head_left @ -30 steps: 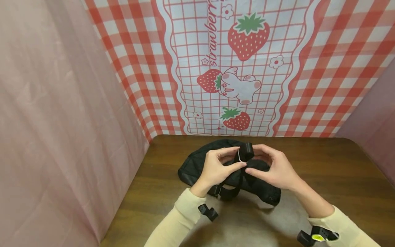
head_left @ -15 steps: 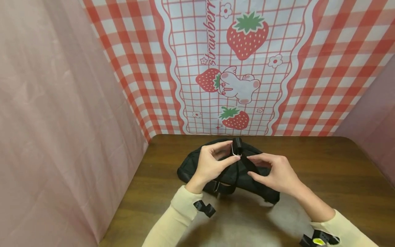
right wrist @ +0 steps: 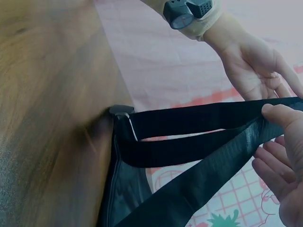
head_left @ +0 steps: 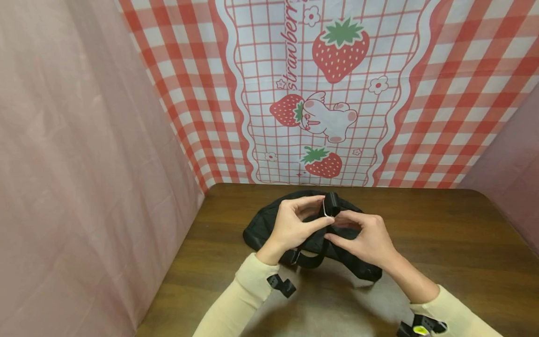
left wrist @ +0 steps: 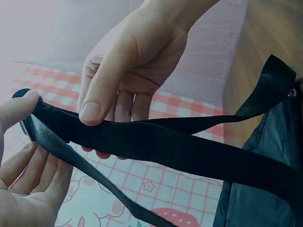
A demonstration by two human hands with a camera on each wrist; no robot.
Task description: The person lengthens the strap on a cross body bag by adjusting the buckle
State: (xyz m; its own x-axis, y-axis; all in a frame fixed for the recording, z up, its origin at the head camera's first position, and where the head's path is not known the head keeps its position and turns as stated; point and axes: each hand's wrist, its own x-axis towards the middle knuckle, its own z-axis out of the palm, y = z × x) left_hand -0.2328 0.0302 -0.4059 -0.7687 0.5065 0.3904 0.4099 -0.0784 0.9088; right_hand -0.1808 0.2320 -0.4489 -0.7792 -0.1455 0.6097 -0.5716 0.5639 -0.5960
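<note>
A black bag [head_left: 263, 220] lies on the wooden table, its long webbing strap [left wrist: 156, 146] raised off it in loops. My left hand [head_left: 290, 229] pinches a metal strap buckle [head_left: 324, 209] between thumb and fingers, with a fold of strap standing up out of it. Just to the right, my right hand [head_left: 368, 238] pinches the strap, thumb on one face and fingers behind, as the right wrist view shows. Another metal fitting [right wrist: 132, 126] joins the strap near the bag's edge. Both hands partly cover the bag in the head view.
The brown table [head_left: 442, 234] extends to both sides. Behind it hangs a red-checked strawberry cloth [head_left: 261, 154], with a pink curtain [head_left: 84, 164] at the left. Each wrist wears a small black camera [head_left: 281, 285].
My right hand drew the strap out rightward and down from the buckle half a second ago. Now it is closer in to the buckle again. My left hand kept its hold on the buckle, shifting slightly.
</note>
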